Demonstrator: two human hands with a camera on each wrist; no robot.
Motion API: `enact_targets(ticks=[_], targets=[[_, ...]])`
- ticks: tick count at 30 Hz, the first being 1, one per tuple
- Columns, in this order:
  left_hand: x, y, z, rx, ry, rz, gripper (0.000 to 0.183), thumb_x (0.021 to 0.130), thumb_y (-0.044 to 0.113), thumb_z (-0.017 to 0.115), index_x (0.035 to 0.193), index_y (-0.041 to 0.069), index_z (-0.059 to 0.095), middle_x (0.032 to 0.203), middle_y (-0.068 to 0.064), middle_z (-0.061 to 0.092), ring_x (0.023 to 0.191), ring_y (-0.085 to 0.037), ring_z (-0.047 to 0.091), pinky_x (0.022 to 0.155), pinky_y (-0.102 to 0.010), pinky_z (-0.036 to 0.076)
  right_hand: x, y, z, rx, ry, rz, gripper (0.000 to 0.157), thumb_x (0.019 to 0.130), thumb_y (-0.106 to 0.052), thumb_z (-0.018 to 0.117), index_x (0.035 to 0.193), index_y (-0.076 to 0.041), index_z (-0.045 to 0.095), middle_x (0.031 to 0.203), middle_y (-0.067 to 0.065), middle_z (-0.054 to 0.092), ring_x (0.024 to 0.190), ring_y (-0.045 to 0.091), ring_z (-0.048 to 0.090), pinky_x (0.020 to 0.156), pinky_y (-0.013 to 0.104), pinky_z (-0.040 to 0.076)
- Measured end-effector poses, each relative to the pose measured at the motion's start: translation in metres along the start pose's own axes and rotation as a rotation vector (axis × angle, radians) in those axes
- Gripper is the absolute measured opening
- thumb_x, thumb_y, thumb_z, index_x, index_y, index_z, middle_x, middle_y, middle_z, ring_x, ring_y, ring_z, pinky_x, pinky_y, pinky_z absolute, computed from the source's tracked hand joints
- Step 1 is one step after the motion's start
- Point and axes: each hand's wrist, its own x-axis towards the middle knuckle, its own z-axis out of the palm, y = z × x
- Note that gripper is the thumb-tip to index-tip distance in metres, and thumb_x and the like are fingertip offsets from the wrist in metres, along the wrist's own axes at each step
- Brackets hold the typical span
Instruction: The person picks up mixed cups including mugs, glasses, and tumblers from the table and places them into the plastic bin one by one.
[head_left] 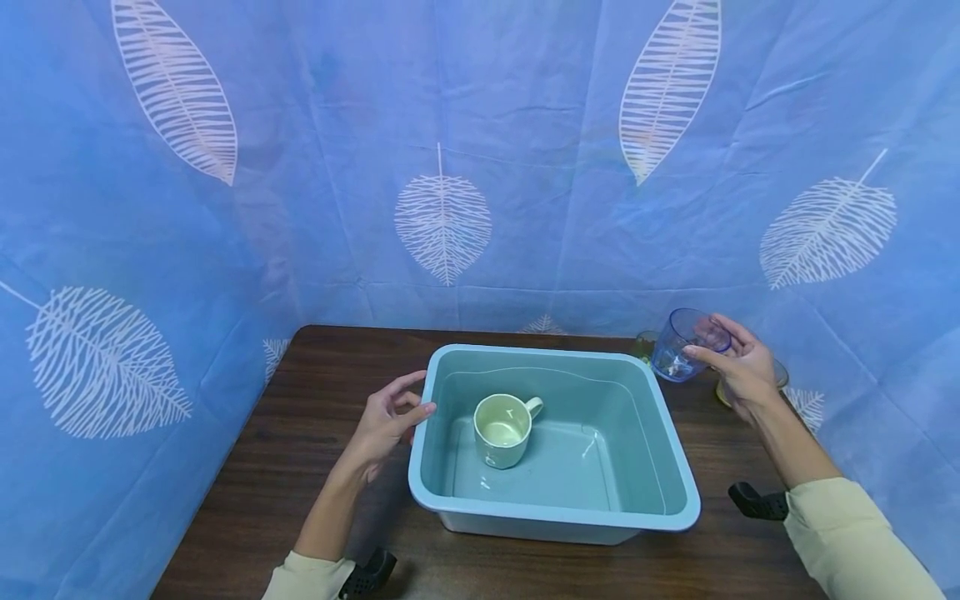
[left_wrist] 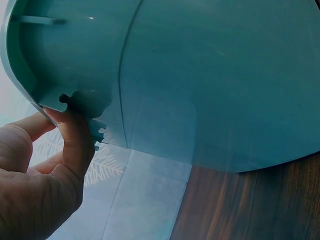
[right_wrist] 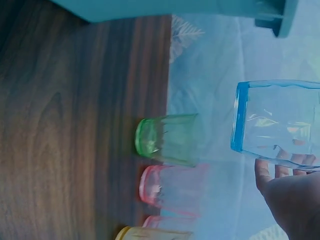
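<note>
My left hand (head_left: 378, 429) pinches the left rim of a light teal plastic basin (head_left: 555, 507), thumb over the edge. The left wrist view shows that hand's fingers at the rim from below, beside the basin's wall (left_wrist: 225, 90). A pale green mug (head_left: 502, 429) stands upright inside the basin, left of its middle, handle pointing right. Beyond the basin's back right corner, my right hand (head_left: 742, 371) grips a clear blue tumbler (head_left: 675, 354) by its side. The tumbler is tilted and raised above the table, as the right wrist view also shows.
Behind the tumbler, at the table's back right, stand a green glass (right_wrist: 170, 140), a pinkish glass (right_wrist: 175, 187) and a yellow one (right_wrist: 155, 234). The dark wooden table (head_left: 315, 400) backs onto a blue leaf-patterned curtain (head_left: 525, 208).
</note>
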Motion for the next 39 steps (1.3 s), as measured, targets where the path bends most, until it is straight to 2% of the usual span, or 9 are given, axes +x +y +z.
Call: enact_targets(ticks=[3,7,10,19,24,27,39], targets=[[0.000,0.000,0.000,0.004,0.010,-0.006,0.057,0.098,0.010,0.073,0.149,0.003,0.050,0.103,-0.024,0.070,0.076,-0.021,0.069,0.063,-0.030,0.057,-0.001,-0.006,0.005,0.037,-0.027,-0.013,0.064,0.091,0.015,0.067,0.144,-0.015,0.049,0.120,-0.009,0.071,0.105,0.005,0.068,0.075,0.017,0.057],[-0.001,0.000,0.001,0.004,0.019,-0.007,0.058,0.097,0.011,0.074,0.150,0.003,0.050,0.105,-0.025,0.070,0.078,-0.022,0.069,0.064,-0.029,0.056,-0.003,-0.014,0.011,0.074,-0.059,-0.046,0.067,0.091,0.018,0.065,0.148,-0.012,0.045,0.124,-0.008,0.070,0.104,0.005,0.070,0.062,0.018,0.054],[-0.001,0.000,0.001,0.001,0.022,-0.006,0.058,0.097,0.011,0.074,0.149,0.003,0.050,0.105,-0.027,0.069,0.079,-0.024,0.069,0.063,-0.028,0.056,-0.004,-0.017,0.016,0.084,-0.065,-0.078,0.067,0.091,0.019,0.064,0.148,-0.012,0.045,0.127,-0.007,0.069,0.110,0.005,0.069,0.055,0.018,0.050],[-0.001,0.001,0.001,-0.001,0.006,0.002,0.058,0.097,0.010,0.074,0.149,0.002,0.050,0.102,-0.025,0.069,0.075,-0.019,0.067,0.059,-0.027,0.054,-0.009,-0.024,0.024,0.093,-0.088,-0.157,0.064,0.091,0.020,0.063,0.145,-0.012,0.050,0.132,-0.003,0.065,0.116,0.008,0.066,0.051,0.018,0.048],[-0.001,0.001,0.001,-0.007,-0.002,0.002,0.058,0.097,0.010,0.073,0.149,0.001,0.050,0.101,-0.024,0.069,0.075,-0.018,0.067,0.058,-0.026,0.054,-0.011,-0.029,0.027,0.194,-0.124,-0.212,0.065,0.090,0.026,0.057,0.145,-0.007,0.051,0.134,0.004,0.064,0.121,0.015,0.065,0.071,0.020,0.058],[-0.001,0.001,0.000,-0.010,-0.004,0.002,0.059,0.097,0.010,0.074,0.150,0.002,0.050,0.100,-0.023,0.069,0.074,-0.018,0.066,0.058,-0.026,0.054,-0.012,-0.033,0.030,0.240,-0.148,-0.246,0.065,0.089,0.029,0.055,0.146,-0.003,0.050,0.136,0.008,0.063,0.123,0.019,0.065,0.084,0.024,0.059],[-0.001,0.001,0.000,-0.017,-0.005,-0.006,0.059,0.097,0.010,0.074,0.150,0.002,0.049,0.100,-0.022,0.069,0.075,-0.017,0.066,0.058,-0.026,0.053,-0.015,-0.046,0.044,0.236,-0.213,-0.296,0.065,0.091,0.029,0.050,0.150,0.003,0.046,0.141,0.015,0.057,0.126,0.024,0.063,0.086,0.026,0.058]])
